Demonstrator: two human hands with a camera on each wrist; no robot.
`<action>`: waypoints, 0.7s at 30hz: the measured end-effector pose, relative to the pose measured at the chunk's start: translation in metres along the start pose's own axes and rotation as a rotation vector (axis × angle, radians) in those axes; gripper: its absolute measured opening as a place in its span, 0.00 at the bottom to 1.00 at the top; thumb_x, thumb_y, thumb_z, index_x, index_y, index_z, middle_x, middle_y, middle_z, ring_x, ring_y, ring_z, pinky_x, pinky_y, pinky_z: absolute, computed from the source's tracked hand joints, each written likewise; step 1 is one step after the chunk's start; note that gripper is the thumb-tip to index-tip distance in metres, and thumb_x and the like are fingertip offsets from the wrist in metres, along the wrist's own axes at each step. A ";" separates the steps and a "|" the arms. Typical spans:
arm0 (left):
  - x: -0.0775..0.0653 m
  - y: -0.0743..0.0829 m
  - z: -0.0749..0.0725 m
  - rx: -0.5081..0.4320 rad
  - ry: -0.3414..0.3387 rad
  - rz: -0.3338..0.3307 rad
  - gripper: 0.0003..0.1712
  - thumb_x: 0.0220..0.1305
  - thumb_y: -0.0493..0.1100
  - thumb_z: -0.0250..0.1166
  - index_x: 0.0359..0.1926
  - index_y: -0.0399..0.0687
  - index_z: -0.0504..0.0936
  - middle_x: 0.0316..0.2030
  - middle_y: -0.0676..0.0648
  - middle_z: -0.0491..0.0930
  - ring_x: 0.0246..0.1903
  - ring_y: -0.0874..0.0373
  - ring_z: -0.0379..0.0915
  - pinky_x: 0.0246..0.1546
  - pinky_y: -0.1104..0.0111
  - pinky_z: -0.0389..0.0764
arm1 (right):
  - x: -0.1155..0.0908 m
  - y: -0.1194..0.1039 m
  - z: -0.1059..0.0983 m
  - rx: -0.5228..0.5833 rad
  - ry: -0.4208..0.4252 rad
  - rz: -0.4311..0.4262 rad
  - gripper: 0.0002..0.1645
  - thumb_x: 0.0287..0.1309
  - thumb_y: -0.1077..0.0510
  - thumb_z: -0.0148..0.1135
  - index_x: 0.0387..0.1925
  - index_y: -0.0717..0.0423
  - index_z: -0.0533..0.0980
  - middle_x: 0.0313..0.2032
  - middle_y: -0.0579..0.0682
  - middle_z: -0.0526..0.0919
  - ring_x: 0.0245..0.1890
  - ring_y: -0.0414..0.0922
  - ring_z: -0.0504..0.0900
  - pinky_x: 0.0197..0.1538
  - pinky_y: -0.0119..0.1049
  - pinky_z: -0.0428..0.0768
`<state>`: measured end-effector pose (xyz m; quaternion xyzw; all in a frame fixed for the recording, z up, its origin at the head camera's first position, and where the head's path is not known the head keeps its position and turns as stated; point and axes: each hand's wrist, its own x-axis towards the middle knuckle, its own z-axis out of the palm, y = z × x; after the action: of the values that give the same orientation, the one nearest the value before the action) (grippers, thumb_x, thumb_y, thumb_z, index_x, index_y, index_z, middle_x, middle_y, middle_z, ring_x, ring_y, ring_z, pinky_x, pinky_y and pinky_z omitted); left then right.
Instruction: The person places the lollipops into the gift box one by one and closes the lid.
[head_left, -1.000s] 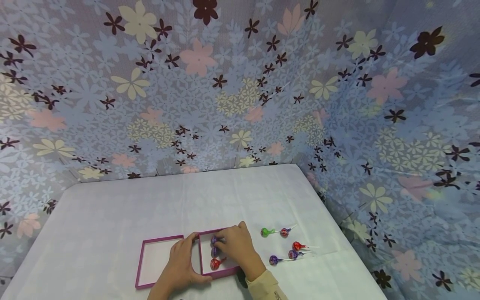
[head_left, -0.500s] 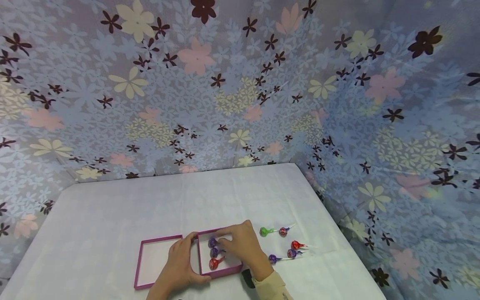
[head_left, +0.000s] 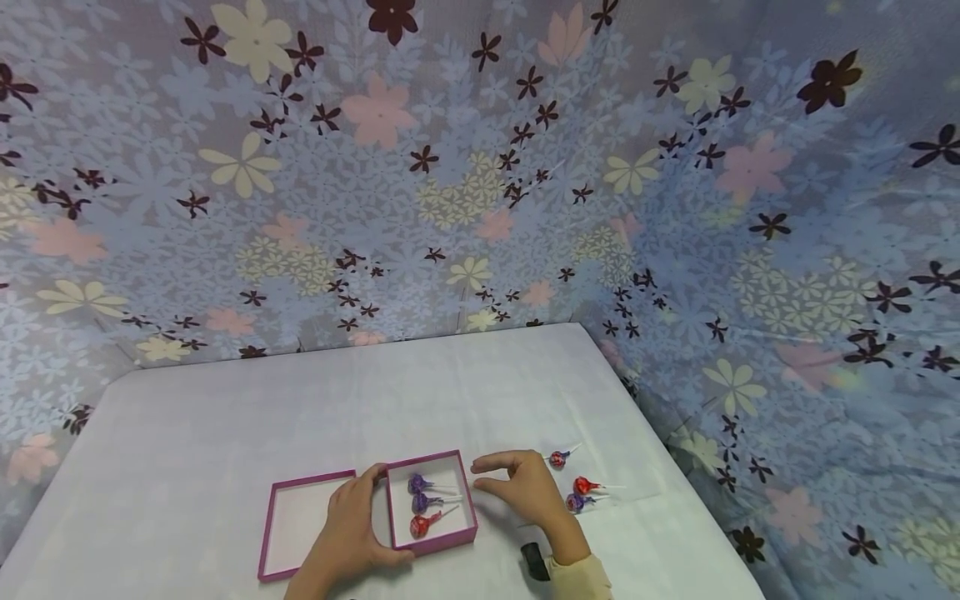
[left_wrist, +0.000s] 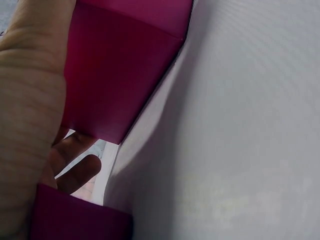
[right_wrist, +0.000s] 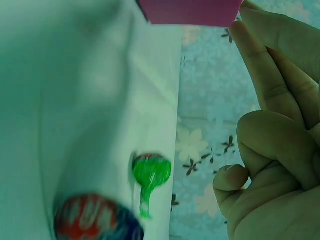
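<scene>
My left hand (head_left: 345, 533) grips the left side of a pink-rimmed box (head_left: 442, 546), thumb at the front wall and fingers at the back corner. Inside lie two purple lollipops (head_left: 422, 502) and a red lollipop (head_left: 420, 525), sticks pointing right. Just right of the box, my right hand (head_left: 528, 492) hovers with thumb and forefinger apart, holding nothing. In the right wrist view, a green lollipop (right_wrist: 152, 172) and a red-and-blue lollipop (right_wrist: 97, 220) lie below that hand; the hand hides the green one in the head view.
Left of the box lies a shallow pink-rimmed tray or lid (head_left: 266, 533), partly behind my left hand. Beyond my right hand are a red lollipop (head_left: 582, 485), a purple lollipop (head_left: 575, 502) and another wrapped lollipop (head_left: 558, 459) on the white table (head_left: 300, 417). Flowered cloth hangs behind.
My right hand has drawn back from inside the box to its right side, leaving the upper purple lollipop lying there. The left hand keeps its grip on the box.
</scene>
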<state>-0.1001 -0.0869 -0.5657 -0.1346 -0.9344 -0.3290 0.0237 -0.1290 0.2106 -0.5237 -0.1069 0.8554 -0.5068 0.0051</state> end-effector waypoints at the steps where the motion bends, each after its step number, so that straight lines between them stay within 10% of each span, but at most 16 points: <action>1: 0.000 0.000 0.000 -0.001 0.000 0.002 0.80 0.18 0.74 0.83 0.71 0.38 0.59 0.64 0.39 0.71 0.64 0.35 0.61 0.69 0.41 0.59 | -0.001 0.002 -0.002 -0.001 0.004 0.003 0.11 0.50 0.54 0.79 0.38 0.41 0.89 0.40 0.36 0.89 0.51 0.41 0.84 0.56 0.42 0.81; 17: 0.001 0.002 -0.001 -0.016 -0.030 -0.043 0.81 0.19 0.77 0.81 0.73 0.41 0.59 0.66 0.39 0.69 0.67 0.34 0.58 0.71 0.40 0.56 | -0.032 0.030 -0.053 -0.051 0.012 0.124 0.17 0.48 0.57 0.79 0.43 0.47 0.88 0.43 0.39 0.89 0.57 0.45 0.81 0.63 0.53 0.77; 21: 0.000 0.001 -0.001 -0.006 -0.050 -0.060 0.82 0.19 0.78 0.80 0.74 0.41 0.58 0.67 0.39 0.68 0.68 0.34 0.57 0.71 0.40 0.56 | -0.043 0.038 -0.061 -0.067 0.001 0.165 0.18 0.45 0.54 0.81 0.43 0.46 0.88 0.43 0.41 0.89 0.49 0.38 0.82 0.51 0.39 0.81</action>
<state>-0.1002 -0.0867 -0.5643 -0.1148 -0.9374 -0.3288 -0.0099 -0.1008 0.2888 -0.5310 -0.0357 0.8779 -0.4756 0.0428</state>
